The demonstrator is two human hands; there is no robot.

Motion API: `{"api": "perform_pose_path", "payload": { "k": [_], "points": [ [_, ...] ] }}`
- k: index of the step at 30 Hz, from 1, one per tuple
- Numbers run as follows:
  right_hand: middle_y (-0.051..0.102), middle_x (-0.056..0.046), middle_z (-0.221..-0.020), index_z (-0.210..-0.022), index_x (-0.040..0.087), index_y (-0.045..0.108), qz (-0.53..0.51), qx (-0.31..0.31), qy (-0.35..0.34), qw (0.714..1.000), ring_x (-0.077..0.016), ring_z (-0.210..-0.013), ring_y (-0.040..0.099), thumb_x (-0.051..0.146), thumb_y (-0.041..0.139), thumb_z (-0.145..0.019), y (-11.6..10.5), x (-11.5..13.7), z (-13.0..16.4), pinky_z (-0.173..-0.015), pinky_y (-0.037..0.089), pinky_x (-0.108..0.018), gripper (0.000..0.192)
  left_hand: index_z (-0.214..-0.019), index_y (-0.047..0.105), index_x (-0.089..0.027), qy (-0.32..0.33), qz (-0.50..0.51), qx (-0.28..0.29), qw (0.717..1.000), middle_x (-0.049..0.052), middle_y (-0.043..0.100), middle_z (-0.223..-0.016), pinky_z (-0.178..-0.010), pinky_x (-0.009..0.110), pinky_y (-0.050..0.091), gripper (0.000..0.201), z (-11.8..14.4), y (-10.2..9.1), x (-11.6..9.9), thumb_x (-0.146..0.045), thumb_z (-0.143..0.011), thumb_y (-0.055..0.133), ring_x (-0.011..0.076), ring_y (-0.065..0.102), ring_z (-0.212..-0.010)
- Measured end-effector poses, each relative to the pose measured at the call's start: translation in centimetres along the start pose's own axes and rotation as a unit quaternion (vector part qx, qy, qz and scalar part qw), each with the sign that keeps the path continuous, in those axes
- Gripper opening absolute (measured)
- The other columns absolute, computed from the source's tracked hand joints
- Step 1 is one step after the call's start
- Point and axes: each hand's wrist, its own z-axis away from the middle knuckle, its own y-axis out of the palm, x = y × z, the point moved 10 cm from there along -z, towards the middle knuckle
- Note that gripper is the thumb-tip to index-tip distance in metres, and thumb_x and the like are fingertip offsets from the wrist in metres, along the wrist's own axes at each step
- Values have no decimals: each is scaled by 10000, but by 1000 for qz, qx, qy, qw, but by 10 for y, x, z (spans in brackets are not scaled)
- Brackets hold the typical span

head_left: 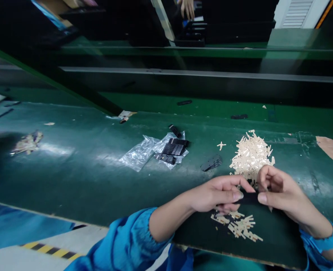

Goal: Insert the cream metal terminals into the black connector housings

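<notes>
Head view: small flat black strip, matte and dark, held low over the green bench between both hands. Left hand pinches its left end, fingers closed; right hand pinches the right end, thumb against forefinger. Pale paper tabs piled just behind.

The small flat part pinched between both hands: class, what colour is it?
Black. The small flat part shows best in the head view.
</notes>
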Motion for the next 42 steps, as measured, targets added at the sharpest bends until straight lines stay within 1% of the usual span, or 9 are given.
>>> {"api": "perform_pose_path", "payload": {
  "k": [4,9,12,15,20,24,29,35,42],
  "points": [
    [526,33,-719,-927,192,644,34,140,85,986,-101,-576,475,510,804,-863,20,-18,4,-483,411,-194,362,-1174,603,-161,-4,-139,5,990,-80,429,-604,-486,238,287,291,4,-1,-11,-394,-1000,596,87,350,-487],
    [541,20,-627,-752,172,621,180,102,80,975,-104,-566,455,571,649,-968,16,-16,2,-523,352,-227,455,-1333,522,-181,12,-353,-41,935,-90,406,-608,-488,242,280,323,4,-1,-28,-333,-1051,479,100,317,-498],
    [528,19,-572,-651,174,612,214,31,48,975,-103,-532,439,600,687,-923,-8,3,-13,-502,349,-230,511,-1467,452,-203,63,-457,-177,870,-17,607,-792,-538,249,400,474,9,-19,-49,-353,-1023,522,119,483,-579],
    [543,7,-576,-710,175,691,168,-178,20,969,-111,-488,469,647,740,-838,-78,28,-25,-414,358,-212,492,-1494,462,-245,133,-492,-342,789,60,677,-1084,-606,262,489,522,30,-38,-78,-423,-1011,543,149,611,-742],
    [626,-40,-642,-863,147,780,165,-290,33,942,-127,-457,524,655,814,-717,-140,25,-26,-309,354,-190,530,-1345,620,-241,204,-479,-436,734,44,711,-1013,-693,271,536,382,76,-42,-95,-413,-1014,540,177,673,-855],
    [581,-10,-616,-805,148,756,177,-307,-32,935,-116,-464,511,659,814,-676,-147,20,-18,-314,364,-183,530,-1135,730,-222,217,-511,-496,667,55,747,-1024,-754,291,543,280,117,-44,-79,-401,-1004,560,185,677,-854],
    [567,4,-611,-870,134,748,200,-300,-77,930,-118,-479,516,601,806,-694,-149,22,-12,-322,364,-184,502,-1005,751,-185,199,-523,-534,634,69,728,-929,-801,317,529,271,136,-48,-35,-368,-1001,552,198,668,-851],
    [588,-14,-592,-837,145,746,234,-261,-90,932,-128,-465,514,554,809,-713,-149,22,-22,-329,384,-210,433,-1144,749,-219,139,-602,-511,598,82,731,-1094,-978,400,455,288,117,-16,1,-425,-976,639,248,645,-1060],
    [575,-18,-554,-845,148,745,324,-225,-151,906,-172,-489,516,571,722,-791,-126,34,-16,-446,437,-298,428,-1460,582,-200,80,-711,-440,543,144,618,-1371,-1099,490,325,817,85,8,10,-710,-836,717,349,510,-1278]
  ]
}}
